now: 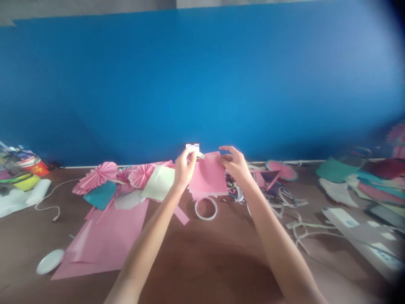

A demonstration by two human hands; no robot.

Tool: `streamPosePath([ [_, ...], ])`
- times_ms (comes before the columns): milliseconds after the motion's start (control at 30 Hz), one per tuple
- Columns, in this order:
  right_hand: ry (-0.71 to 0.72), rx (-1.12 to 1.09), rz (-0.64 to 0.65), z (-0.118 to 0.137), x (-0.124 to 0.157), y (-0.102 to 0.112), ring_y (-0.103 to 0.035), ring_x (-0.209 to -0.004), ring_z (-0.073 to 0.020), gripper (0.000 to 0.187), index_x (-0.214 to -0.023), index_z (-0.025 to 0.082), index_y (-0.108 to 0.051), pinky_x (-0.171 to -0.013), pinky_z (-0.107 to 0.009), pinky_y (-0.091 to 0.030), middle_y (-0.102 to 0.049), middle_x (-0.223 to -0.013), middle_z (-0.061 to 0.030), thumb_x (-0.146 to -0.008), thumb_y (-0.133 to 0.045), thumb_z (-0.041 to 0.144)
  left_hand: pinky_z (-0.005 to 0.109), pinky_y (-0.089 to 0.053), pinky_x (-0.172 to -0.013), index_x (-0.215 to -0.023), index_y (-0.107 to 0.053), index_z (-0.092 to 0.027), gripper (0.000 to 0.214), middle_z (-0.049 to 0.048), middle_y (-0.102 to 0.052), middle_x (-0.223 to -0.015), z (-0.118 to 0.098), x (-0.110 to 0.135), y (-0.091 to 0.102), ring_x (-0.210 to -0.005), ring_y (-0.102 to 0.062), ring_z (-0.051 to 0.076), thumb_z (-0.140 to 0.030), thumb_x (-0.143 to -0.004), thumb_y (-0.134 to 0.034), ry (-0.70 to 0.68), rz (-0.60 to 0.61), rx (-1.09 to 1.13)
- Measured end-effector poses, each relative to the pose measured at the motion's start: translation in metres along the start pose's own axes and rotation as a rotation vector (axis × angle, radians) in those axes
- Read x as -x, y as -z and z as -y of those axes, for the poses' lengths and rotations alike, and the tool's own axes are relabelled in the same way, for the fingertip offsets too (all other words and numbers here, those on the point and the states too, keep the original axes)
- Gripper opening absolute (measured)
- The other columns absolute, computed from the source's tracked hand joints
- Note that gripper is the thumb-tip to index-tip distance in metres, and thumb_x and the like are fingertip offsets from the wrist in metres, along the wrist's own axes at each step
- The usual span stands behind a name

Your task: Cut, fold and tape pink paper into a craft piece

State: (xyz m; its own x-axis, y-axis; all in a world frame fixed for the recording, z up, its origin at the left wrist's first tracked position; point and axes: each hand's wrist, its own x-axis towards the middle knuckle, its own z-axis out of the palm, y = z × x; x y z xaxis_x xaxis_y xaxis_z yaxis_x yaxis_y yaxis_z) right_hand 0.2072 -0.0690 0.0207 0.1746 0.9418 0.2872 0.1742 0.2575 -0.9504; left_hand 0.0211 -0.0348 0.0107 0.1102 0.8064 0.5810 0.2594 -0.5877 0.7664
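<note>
Both my arms reach forward over a brown floor. My left hand [184,167] pinches a small pale strip [200,155], probably tape, at the top left edge of a pink paper sheet [208,177]. My right hand [233,162] grips the top right edge of that same pink sheet, fingers curled. The sheet hangs upright between the hands. Just below it a white tape roll [206,208] lies flat on the floor.
Pink paper fans [99,174], a pale yellow sheet [159,183], a teal piece [100,195] and a large pink sheet [104,242] lie at left. White strips and colored paper scraps [357,177] clutter the right. A blue wall [202,84] stands behind, a small phone [193,147] propped against it.
</note>
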Motion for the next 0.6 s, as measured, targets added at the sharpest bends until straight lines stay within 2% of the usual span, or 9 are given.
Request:
streamPosePath([
  [167,0.001,-0.011,-0.007,-0.0040,-0.0019,0.0034,-0.053,-0.057,-0.0128,0.044,-0.113,0.019,-0.060,-0.047,-0.023,-0.037,-0.068,-0.076,-0.0022,-0.070,-0.064,0.026,0.025,-0.051,-0.069,-0.088,-0.057,-0.018,0.023,0.0076,-0.069,-0.096,-0.0010,-0.0009,0.0004,-0.085,-0.067,0.018,-0.039,-0.096,-0.049,0.025,-0.009,0.064],
  [333,-0.019,-0.047,-0.038,-0.0050,-0.0035,0.0056,-0.057,-0.062,-0.0152,0.045,-0.112,0.018,-0.060,-0.053,-0.025,-0.042,-0.069,-0.076,-0.0025,-0.068,-0.066,0.025,0.026,-0.052,-0.066,-0.088,-0.056,-0.018,0.023,0.0065,-0.069,-0.089,-0.0043,-0.0017,0.0012,-0.080,-0.066,0.017,-0.038,-0.095,-0.049,0.055,-0.026,0.082],
  [467,-0.029,-0.052,-0.038,-0.0048,-0.0039,0.0053,-0.059,-0.064,-0.0163,0.045,-0.112,0.019,-0.061,-0.054,-0.026,-0.044,-0.069,-0.076,-0.0027,-0.068,-0.067,0.026,0.025,-0.051,-0.059,-0.088,-0.056,-0.019,0.025,0.0057,-0.067,-0.085,-0.0050,-0.0009,0.0008,-0.076,-0.065,0.018,-0.042,-0.096,-0.048,0.135,-0.030,0.130],
  [600,-0.040,-0.060,-0.029,-0.0052,-0.0036,0.0048,-0.060,-0.066,-0.0167,0.046,-0.113,0.019,-0.060,-0.055,-0.027,-0.045,-0.069,-0.078,-0.0028,-0.068,-0.068,0.027,0.025,-0.052,-0.053,-0.094,-0.051,-0.022,0.024,0.0035,-0.065,-0.083,0.0004,0.0000,-0.0008,-0.067,-0.064,0.016,-0.045,-0.096,-0.045,0.224,0.026,0.254],
])
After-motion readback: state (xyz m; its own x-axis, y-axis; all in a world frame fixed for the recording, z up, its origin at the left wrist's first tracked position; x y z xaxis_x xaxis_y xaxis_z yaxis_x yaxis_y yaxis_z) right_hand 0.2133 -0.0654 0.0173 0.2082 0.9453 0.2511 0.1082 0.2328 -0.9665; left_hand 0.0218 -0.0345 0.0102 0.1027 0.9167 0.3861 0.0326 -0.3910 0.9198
